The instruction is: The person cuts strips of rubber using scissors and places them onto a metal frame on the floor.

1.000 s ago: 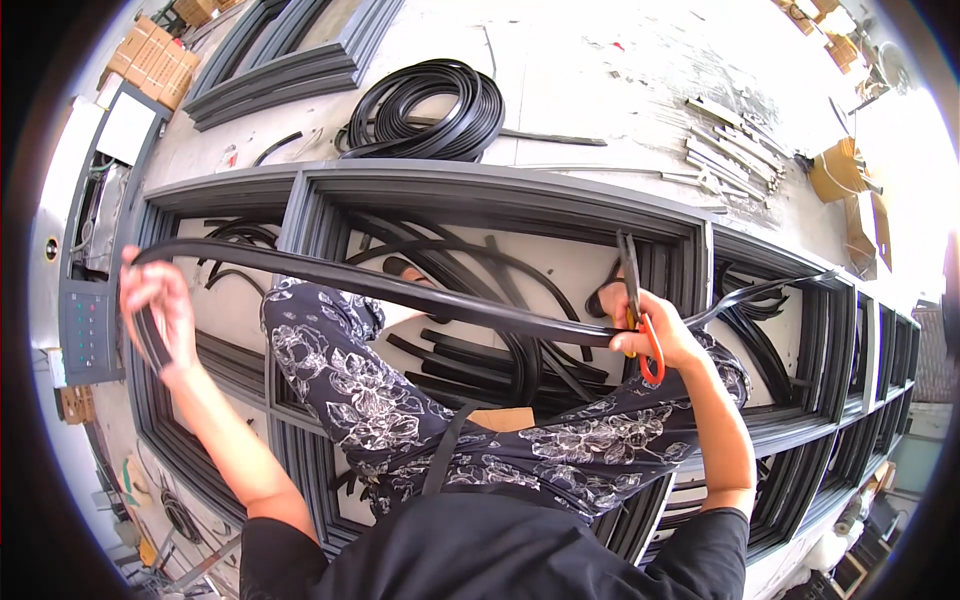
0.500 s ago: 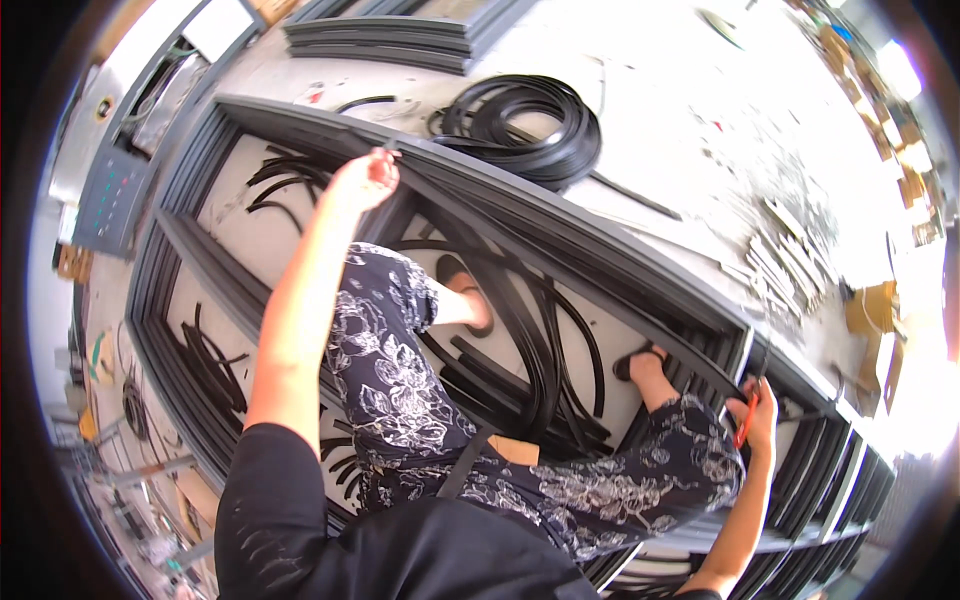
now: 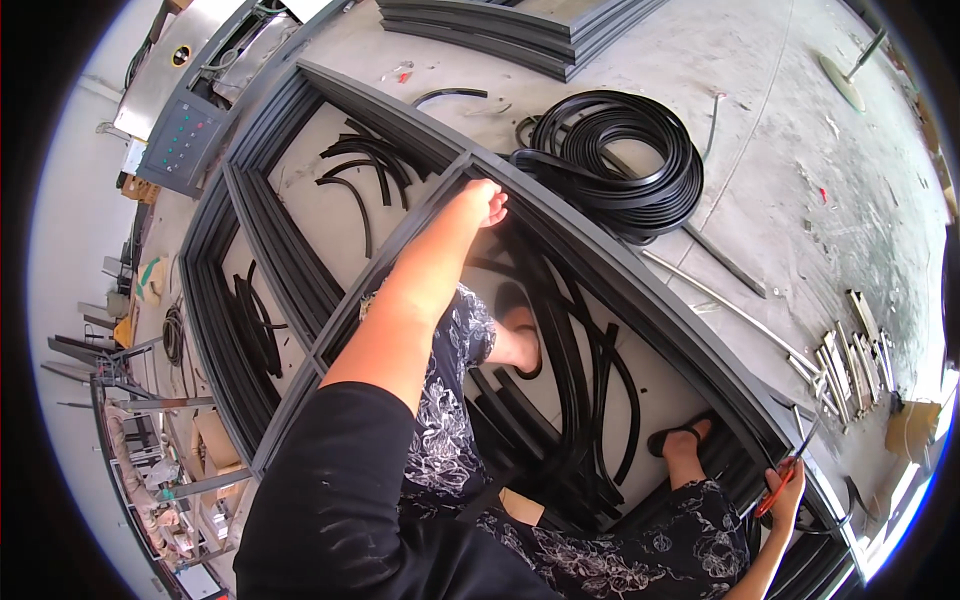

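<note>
My left hand (image 3: 488, 205) is closed at the inner corner of a dark grey metal frame (image 3: 560, 212), where a cross bar (image 3: 400, 250) meets the long rail. What its curled fingers hold, if anything, is hidden. In my right hand (image 3: 789, 492), at the frame's far right end, are red-handled scissors (image 3: 772, 496), their blades pointing up past the rail. Several black rubber strips (image 3: 565, 370) lie curved on the floor inside the frame, around my feet.
A coil of black rubber strip (image 3: 625, 165) lies beyond the long rail. Thin metal offcuts (image 3: 850, 360) are scattered at the right, near a cardboard box (image 3: 912, 425). More grey frames (image 3: 480, 35) are stacked at the back. A control panel (image 3: 180, 140) stands at the far left.
The view has swung left, so the scene sits further right. My left hand has moved from the rail's top down into the corner by the cross bar. My right hand still holds the scissors.
</note>
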{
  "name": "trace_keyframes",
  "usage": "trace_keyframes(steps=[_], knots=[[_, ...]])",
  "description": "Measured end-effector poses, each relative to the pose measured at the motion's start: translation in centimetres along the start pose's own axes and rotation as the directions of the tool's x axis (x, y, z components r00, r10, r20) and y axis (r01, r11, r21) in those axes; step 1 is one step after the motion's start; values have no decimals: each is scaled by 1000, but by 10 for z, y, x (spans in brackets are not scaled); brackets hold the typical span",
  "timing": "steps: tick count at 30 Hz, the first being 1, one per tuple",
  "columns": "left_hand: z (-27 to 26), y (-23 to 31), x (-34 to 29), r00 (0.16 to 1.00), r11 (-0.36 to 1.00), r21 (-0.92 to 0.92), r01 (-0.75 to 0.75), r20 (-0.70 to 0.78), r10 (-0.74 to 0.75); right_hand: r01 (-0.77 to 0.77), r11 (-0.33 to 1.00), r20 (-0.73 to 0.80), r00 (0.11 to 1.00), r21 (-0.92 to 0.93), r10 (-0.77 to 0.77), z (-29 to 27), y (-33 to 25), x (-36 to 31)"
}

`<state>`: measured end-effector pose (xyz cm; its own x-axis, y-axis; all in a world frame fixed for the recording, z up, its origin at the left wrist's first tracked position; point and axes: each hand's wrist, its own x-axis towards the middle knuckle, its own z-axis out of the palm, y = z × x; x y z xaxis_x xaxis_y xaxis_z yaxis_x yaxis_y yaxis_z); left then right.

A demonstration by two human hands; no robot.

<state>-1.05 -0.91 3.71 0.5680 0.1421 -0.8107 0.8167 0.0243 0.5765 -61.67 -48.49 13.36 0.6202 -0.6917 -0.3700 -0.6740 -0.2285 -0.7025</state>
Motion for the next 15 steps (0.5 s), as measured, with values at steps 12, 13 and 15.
trace_keyframes(steps=[12, 13, 15], knots=[[14, -10, 1, 998, 981, -193, -20, -55, 9, 8, 1000, 15, 1000, -9, -8, 4, -8, 17], [15, -11, -2, 997, 980, -197, -27, -71, 13, 8, 1000, 15, 1000, -10, -8, 4, -8, 18], [15, -14, -2, 997, 978, -208, -23, -72, 8, -20, 1000, 26, 999, 5, 20, 3, -6, 18]])
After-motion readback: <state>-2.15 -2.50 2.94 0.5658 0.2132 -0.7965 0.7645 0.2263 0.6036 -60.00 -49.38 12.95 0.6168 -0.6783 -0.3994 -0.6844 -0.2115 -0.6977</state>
